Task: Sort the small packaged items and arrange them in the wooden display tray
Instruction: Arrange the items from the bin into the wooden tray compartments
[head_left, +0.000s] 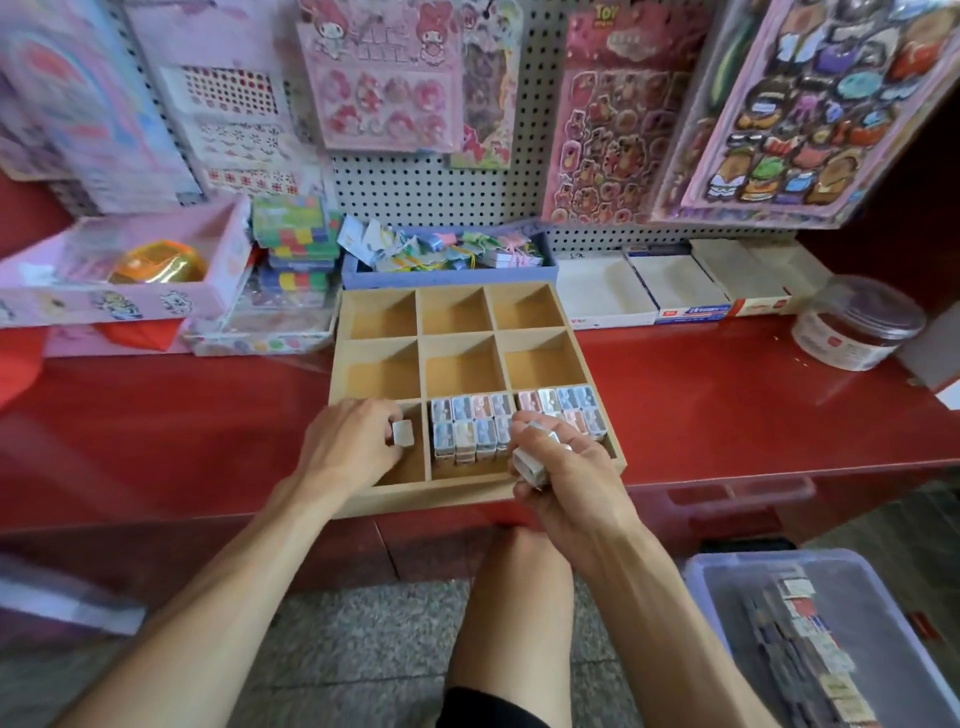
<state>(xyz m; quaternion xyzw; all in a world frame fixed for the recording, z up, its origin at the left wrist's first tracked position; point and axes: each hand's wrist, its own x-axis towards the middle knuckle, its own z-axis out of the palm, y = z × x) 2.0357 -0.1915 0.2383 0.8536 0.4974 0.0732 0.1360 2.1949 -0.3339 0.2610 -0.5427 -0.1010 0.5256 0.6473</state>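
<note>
Left hand (353, 444) pinches 1 small white packaged item (402, 433) over the compartmented wooden tray (340, 332)'s 7 o'clock cell, right hand (563, 467) clutches several more (532, 457); likely light, rigid, slippery, best held by edges.

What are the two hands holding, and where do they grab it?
The left hand pinches one small white packet by its edges, over the near-left compartment of the wooden tray. The right hand grips a bunch of packets around their sides.
</note>
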